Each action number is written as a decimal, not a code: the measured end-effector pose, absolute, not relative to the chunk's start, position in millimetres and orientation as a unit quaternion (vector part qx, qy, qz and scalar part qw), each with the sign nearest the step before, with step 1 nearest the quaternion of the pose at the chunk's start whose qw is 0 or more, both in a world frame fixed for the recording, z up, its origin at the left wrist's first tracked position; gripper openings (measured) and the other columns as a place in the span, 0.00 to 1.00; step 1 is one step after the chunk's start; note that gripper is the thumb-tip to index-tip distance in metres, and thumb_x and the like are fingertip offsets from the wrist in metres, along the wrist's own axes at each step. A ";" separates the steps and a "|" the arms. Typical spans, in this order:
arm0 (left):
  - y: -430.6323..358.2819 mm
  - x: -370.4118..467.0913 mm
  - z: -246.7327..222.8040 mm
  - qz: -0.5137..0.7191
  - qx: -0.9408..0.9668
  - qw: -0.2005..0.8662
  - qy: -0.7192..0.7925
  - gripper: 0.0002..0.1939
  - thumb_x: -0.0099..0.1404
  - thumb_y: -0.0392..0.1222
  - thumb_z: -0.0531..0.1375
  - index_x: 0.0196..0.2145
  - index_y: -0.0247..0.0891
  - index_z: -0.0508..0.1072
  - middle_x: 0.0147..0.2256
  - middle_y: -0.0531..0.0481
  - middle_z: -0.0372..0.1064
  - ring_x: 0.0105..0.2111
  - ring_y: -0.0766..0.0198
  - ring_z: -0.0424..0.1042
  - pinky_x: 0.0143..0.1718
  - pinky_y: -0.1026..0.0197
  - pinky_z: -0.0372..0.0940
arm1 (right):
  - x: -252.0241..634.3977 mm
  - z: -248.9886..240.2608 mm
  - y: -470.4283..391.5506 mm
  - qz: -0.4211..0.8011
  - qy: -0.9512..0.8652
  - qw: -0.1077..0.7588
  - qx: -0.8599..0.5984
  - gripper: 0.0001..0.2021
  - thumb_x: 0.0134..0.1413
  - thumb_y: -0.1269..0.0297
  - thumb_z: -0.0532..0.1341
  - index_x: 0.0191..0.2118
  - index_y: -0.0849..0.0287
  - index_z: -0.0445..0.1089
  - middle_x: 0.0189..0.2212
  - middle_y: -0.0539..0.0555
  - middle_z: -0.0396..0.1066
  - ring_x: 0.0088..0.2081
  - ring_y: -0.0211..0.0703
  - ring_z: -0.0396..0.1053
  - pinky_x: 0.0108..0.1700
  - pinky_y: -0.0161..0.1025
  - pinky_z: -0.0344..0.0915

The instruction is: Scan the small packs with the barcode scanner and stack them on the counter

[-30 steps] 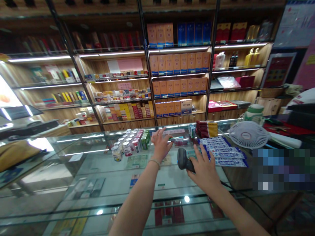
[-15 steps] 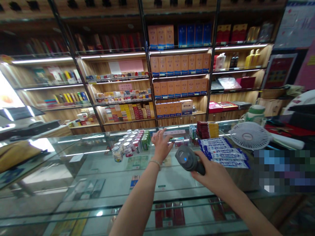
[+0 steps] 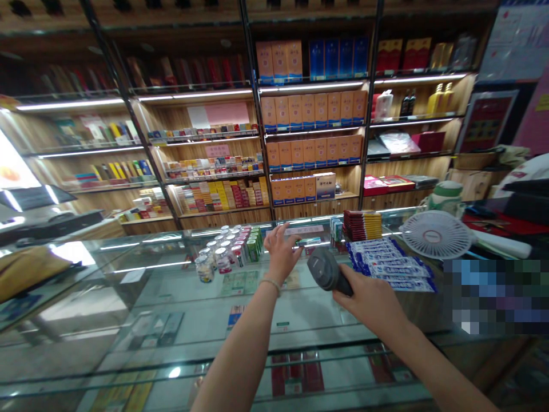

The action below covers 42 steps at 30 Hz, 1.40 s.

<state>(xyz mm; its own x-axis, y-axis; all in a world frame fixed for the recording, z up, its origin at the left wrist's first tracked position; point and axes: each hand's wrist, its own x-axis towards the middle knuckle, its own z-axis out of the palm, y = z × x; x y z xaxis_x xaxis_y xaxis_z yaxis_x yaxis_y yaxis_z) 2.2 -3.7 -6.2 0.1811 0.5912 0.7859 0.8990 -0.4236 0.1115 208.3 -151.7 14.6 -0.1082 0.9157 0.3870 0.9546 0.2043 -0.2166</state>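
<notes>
My left hand (image 3: 282, 252) is stretched out over the glass counter (image 3: 171, 297), its fingers spread and nothing plainly in them. Just left of it stand several small green packs (image 3: 254, 245) and rows of small bottles with white lids (image 3: 222, 258). In my right hand (image 3: 371, 297) I grip a dark grey handheld barcode scanner (image 3: 323, 269) by its handle, with its head tilted toward the left hand. To the right of the scanner lie several blue-and-white sachets (image 3: 392, 266), overlapping in a fan. Behind them sits a stack of red-and-yellow packets (image 3: 362, 226).
A white round fan (image 3: 436, 235) lies at the right, in front of a green-and-white jug (image 3: 446, 200). Lit wooden shelves with orange boxes (image 3: 313, 113) line the back wall. Boxes show through the glass below. A mustard cloth (image 3: 32, 263) lies at far left.
The scanner has tilted and shifted slightly upward with my right hand, and its blue light no longer shows. My left hand stays in place.
</notes>
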 end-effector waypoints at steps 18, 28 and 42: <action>-1.7 1.1 -6.9 -0.402 -0.741 0.190 -0.504 0.10 0.60 0.44 0.69 0.40 0.51 0.79 0.64 0.47 0.61 0.65 0.46 0.56 0.64 0.38 0.48 | 201.2 -25.3 -121.3 -0.177 -0.747 0.257 -0.587 0.16 0.51 0.54 0.69 0.43 0.56 0.77 0.71 0.64 0.51 0.72 0.70 0.42 0.69 0.69 0.44; -2.8 1.9 -6.2 -0.394 -0.742 0.180 -0.511 0.09 0.60 0.43 0.68 0.40 0.51 0.79 0.64 0.48 0.60 0.65 0.46 0.55 0.65 0.38 0.47 | 205.1 -29.6 -125.4 -0.125 -0.781 0.214 -0.573 0.25 0.56 0.40 0.63 0.51 0.54 0.75 0.72 0.66 0.50 0.73 0.69 0.41 0.68 0.74 0.37; -2.3 -0.1 -5.4 -0.410 -0.735 0.178 -0.510 0.11 0.60 0.45 0.69 0.42 0.52 0.79 0.65 0.49 0.60 0.65 0.46 0.55 0.65 0.38 0.48 | 228.9 17.7 -56.0 -0.115 -0.779 0.233 -0.570 0.31 0.65 0.48 0.54 0.70 0.52 0.55 0.72 0.62 0.49 0.74 0.59 0.41 0.70 0.67 0.41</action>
<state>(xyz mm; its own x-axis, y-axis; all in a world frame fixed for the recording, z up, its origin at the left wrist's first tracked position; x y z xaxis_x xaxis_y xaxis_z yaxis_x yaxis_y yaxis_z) -0.1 -2.3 -5.4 0.1444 0.6040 0.7838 0.8952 -0.4172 0.1566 228.9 -56.0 17.7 -0.2404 0.8349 0.4952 0.9425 0.3228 -0.0868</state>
